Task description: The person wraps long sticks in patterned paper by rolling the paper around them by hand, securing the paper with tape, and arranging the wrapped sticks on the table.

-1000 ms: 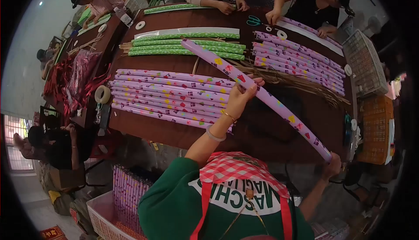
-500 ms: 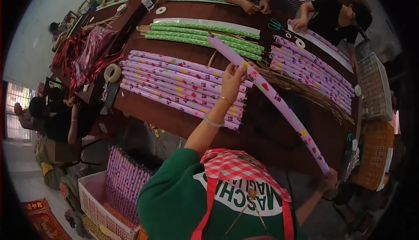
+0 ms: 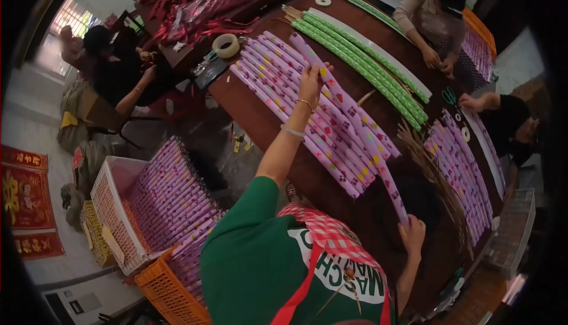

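Note:
A long purple tube with a printed pattern of gift boxes is held by both of my hands, slanting across the brown table. My left hand is closed around its upper part. My right hand grips the lower end, near the table's front side. Under and beside the held tube lies a row of similar purple tubes. Parts of that row are hidden by my left arm and the tube itself.
Green patterned tubes lie farther back, with dry brown strips and more purple tubes to the right. A tape roll sits at the left table edge. Crates of tubes, one white, one orange, stand lower left. Other people work around.
My view has turned left, bringing the crates fully into sight. The held tube has moved over the row of purple tubes, both hands still on it.

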`<action>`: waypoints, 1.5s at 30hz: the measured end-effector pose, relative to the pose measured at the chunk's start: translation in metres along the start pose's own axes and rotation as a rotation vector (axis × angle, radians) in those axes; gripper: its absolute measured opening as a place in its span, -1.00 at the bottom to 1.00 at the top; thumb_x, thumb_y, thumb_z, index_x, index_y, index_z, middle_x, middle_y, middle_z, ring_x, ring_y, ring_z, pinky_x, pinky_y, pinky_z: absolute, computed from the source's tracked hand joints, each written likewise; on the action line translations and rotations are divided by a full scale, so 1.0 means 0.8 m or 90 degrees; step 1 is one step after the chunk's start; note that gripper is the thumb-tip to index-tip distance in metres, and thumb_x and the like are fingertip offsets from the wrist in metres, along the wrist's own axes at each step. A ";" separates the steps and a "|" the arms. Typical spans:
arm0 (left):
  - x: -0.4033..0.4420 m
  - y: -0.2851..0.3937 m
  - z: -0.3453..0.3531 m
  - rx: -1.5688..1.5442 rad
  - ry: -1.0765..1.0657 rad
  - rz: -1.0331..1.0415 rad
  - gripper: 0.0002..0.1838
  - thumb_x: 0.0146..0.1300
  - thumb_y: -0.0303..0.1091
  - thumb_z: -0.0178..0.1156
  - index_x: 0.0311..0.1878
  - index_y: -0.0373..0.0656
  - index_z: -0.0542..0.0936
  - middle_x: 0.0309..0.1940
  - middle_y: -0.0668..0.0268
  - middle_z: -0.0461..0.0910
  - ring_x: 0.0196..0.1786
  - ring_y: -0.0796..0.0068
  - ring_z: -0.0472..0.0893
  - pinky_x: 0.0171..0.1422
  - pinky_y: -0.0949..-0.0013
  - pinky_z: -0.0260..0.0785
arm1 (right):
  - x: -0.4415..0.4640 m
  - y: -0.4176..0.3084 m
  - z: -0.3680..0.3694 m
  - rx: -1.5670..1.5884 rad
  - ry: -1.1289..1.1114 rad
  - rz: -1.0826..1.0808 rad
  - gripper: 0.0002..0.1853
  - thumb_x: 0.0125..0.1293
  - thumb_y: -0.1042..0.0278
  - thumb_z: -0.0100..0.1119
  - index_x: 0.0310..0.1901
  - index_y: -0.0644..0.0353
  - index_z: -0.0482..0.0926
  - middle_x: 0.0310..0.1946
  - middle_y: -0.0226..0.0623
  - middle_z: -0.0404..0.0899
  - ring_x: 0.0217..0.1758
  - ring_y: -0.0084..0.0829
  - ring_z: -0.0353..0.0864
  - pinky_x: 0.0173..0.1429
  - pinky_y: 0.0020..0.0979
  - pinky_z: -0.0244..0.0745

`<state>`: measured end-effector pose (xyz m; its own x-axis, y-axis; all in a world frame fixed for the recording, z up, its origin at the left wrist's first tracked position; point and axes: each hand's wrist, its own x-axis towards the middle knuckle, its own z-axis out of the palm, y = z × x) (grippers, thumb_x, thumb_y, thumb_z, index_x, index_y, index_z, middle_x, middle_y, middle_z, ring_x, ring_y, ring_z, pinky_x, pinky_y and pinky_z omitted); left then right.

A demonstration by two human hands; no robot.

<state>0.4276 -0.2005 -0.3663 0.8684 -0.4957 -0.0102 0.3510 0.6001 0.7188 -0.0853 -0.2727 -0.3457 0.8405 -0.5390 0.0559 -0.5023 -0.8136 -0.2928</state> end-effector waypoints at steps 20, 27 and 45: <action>0.071 -0.027 -0.123 1.205 -0.293 0.417 -0.67 0.25 -0.28 -0.01 0.08 -0.08 0.46 0.08 0.24 0.45 0.22 0.10 0.32 0.34 0.00 0.02 | 0.281 -0.067 0.114 0.098 0.040 -0.101 -0.64 0.05 0.30 0.23 -0.09 0.14 0.46 -0.19 -0.28 0.46 -0.08 -0.20 0.44 0.02 -0.25 0.26; 0.075 -0.017 -0.123 1.150 -0.385 0.421 -0.74 0.27 -0.32 0.01 -0.05 -0.17 0.56 -0.01 0.20 0.53 0.13 0.06 0.41 0.28 0.08 0.12 | 0.248 0.067 0.102 0.405 0.201 0.363 -0.72 0.27 0.16 0.10 -0.18 0.22 0.54 -0.39 -0.29 0.55 -0.37 -0.40 0.56 -0.28 -0.34 0.43; 0.024 0.011 -0.082 1.182 -0.340 0.455 -0.78 0.24 -0.58 0.04 -0.06 -0.32 0.53 0.03 0.10 0.49 0.25 0.09 0.34 0.25 0.14 0.23 | 0.412 0.330 0.070 0.878 0.446 0.854 -0.53 0.17 -0.04 0.04 -0.40 0.35 0.45 -0.59 -0.11 0.57 -0.65 -0.35 0.56 -0.59 -0.36 0.51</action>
<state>0.4702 -0.1634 -0.4059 0.3745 -0.8141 0.4439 -0.9270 -0.3170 0.2006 0.0709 -0.6528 -0.4582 -0.2212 -0.7825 -0.5821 0.1259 0.5690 -0.8127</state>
